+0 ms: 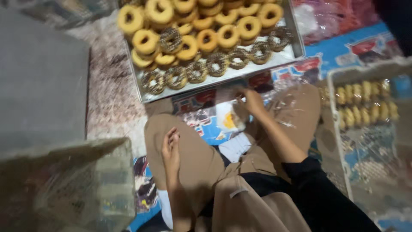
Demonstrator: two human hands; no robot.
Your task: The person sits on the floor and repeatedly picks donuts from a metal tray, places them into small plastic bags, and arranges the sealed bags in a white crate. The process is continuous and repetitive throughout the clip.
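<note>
I sit cross-legged in tan trousers on a printed floor mat. My right hand [253, 102] reaches forward and pinches a small clear plastic bag [231, 119] with something yellow inside, lying between my knees. My left hand [171, 150] rests on my left thigh, fingers loosely apart, holding nothing. Just beyond the bag stands a metal tray [296, 50] piled with doughnuts [201, 34], some yellow-glazed, some covered in dark sprinkles.
A white plastic crate [339, 141] on the right holds wrapped yellow doughnuts [365, 105]. Another pale crate [73, 184] sits at the lower left, under a grey surface [38, 77]. Clear wrappers [292, 101] lie over my right knee.
</note>
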